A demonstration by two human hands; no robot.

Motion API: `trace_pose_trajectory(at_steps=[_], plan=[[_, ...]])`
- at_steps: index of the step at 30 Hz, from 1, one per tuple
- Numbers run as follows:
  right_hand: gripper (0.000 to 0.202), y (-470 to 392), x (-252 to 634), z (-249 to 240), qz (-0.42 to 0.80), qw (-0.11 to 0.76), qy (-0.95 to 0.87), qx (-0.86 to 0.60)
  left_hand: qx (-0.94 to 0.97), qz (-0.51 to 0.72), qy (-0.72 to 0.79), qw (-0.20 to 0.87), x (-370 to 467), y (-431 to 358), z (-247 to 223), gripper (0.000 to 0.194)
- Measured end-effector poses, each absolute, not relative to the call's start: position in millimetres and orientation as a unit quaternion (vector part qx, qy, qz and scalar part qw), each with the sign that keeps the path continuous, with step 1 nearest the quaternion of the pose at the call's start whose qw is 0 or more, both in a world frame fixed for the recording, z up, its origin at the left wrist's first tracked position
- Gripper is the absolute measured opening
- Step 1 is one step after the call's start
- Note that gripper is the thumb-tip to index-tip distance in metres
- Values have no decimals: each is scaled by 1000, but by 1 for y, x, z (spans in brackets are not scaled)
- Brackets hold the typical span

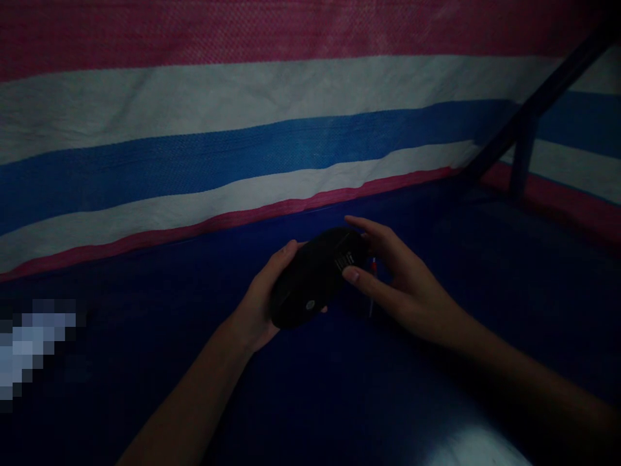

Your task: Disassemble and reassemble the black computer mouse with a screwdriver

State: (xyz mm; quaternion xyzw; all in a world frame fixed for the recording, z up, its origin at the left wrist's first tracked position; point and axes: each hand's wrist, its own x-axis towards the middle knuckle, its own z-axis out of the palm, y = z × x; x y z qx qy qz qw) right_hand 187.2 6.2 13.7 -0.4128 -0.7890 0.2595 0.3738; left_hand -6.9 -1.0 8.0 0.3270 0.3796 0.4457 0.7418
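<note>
A black oval object (315,278) with a small round logo and faint printed text on its face is held tilted above the dark blue surface, near the middle of the view. My left hand (264,298) grips it from the left and below, the thumb along its edge. At its upper right end is my right hand (402,278), with the thumb on the printed face and the other fingers apart at the far edge. A thin object with a red part (374,266) shows just below my right hand; its shape is too dark to tell.
The dark blue surface (310,401) spreads under both hands. Behind it hangs a striped red, white and blue sheet (242,155). A dark slanting bar (538,103) with an upright post stands at the right. A pixelated bright patch lies at the left edge.
</note>
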Motion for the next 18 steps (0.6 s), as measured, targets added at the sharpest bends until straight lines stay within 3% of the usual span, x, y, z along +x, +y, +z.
trace_pose_trajectory(at_steps=[5,9,14,18], plan=[[49,12,188,14,278,413,-740,-452,404,398,372,736,-6,-3,4,55],[26,24,198,19,208,405,-742,-493,359,468,402,700,-2,-1,4,43],[21,38,212,20,40,195,-820,-537,313,532,413,670,0,2,7,41],[21,37,212,15,21,133,-847,-513,307,525,420,673,2,3,7,39]])
